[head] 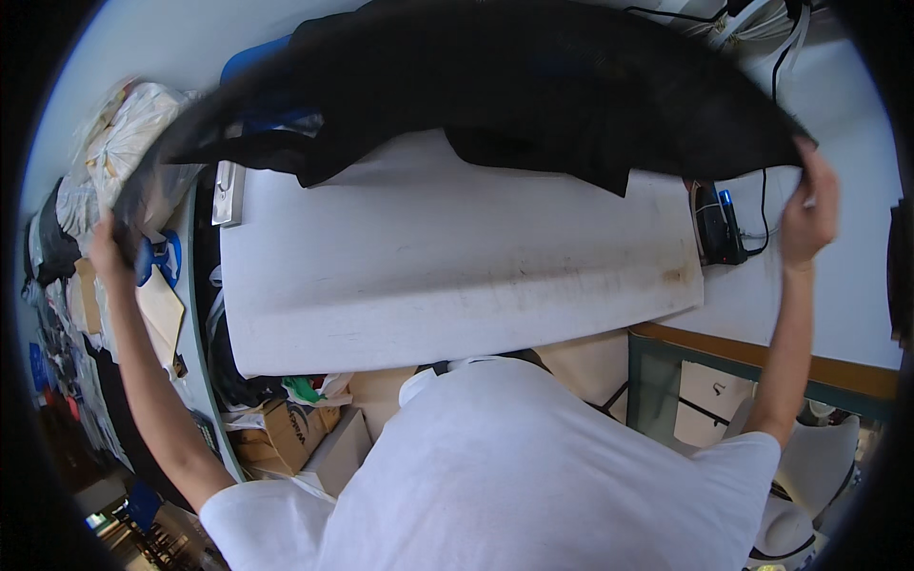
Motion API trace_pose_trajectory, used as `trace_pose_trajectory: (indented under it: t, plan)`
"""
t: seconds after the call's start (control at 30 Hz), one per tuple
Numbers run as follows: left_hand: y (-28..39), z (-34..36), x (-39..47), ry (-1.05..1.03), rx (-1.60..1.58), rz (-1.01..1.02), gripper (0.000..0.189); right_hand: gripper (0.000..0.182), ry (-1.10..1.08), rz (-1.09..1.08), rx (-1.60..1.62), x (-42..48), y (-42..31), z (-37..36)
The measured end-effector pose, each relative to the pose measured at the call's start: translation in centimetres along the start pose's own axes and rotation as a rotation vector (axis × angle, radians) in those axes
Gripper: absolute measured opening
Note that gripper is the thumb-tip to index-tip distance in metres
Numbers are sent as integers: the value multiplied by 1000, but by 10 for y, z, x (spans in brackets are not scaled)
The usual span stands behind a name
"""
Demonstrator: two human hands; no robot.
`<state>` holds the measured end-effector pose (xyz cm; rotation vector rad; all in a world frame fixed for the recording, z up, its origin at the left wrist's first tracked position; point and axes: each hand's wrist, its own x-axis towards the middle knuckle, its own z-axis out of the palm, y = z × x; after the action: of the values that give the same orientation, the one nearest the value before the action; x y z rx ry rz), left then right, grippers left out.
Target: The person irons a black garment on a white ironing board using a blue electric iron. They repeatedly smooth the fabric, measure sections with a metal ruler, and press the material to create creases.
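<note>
A large piece of black cloth (500,86) is spread wide in the air over the far part of a white board-like table (457,243). At the left, my left hand (114,250) grips one end of it; the cloth there is blurred. My right hand (810,203) pinches the opposite corner at the right, with the arm stretched out. Between my hands the lower edge of the cloth hangs unevenly, with a few drooping flaps. Its upper part runs out at the top of the view, so its full shape is hidden.
A metal fitting (228,193) sits at the table's left edge. Beside the right edge stands a black device (720,225) with cables. Plastic bags (136,135) pile up at the left. A cardboard box (282,435) lies below the table, and white chairs (814,464) stand at lower right.
</note>
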<state>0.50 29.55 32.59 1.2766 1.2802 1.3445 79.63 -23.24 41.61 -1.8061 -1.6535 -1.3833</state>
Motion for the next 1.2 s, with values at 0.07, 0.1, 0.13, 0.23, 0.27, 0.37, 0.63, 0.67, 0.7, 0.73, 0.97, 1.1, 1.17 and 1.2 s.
trace_pose_trajectory:
  t: [0.07, 0.1, 0.13, 0.23, 0.27, 0.37, 0.63, 0.67, 0.7, 0.73, 0.97, 1.1, 1.17, 1.2]
  plan:
    - [-68, -5, -45, -46, 174, -11, 22, 35, -141, 59, 132, -55, -20, 14]
    - [-101, -5, -70, -13, 303, -67, 21, 34, -173, 112, 142, -84, -29, 20]
    - [-133, -2, -96, -7, 311, -79, 24, 34, -229, 129, 163, -112, -37, 28]
    - [-201, 11, -157, 51, 552, -137, 32, 34, -387, 218, 220, -194, -63, 38]
    - [-217, 16, -172, 27, 605, -126, 34, 35, -441, 229, 230, -219, -70, 39]
    - [-261, 28, -206, 81, 915, -111, 38, 35, -636, 322, 295, -284, -89, 43]
    - [-302, 6, -258, 67, 1288, -165, 44, 28, -797, 494, 369, -348, -129, 37]
    - [-303, 4, -256, 49, 1286, -197, 45, 26, -790, 597, 358, -343, -126, 41]
    - [-304, 2, -252, 24, 1273, -208, 46, 24, -781, 696, 347, -336, -122, 46]
    - [-305, 2, -243, -5, 1254, -241, 48, 21, -784, 804, 395, -327, -118, 60]
    - [-329, 14, -185, -34, 1286, -276, 49, 35, -901, 858, 518, -254, -137, 208]
    - [-326, 29, -179, 2, 1304, -259, 44, 45, -1035, 490, 364, -249, -172, 244]
    - [-322, 37, -184, 39, 1306, -238, 42, 37, -963, 709, 438, -254, -161, 242]
    - [-319, 41, -187, 63, 1302, -246, 41, 33, -850, 783, 409, -258, -147, 239]
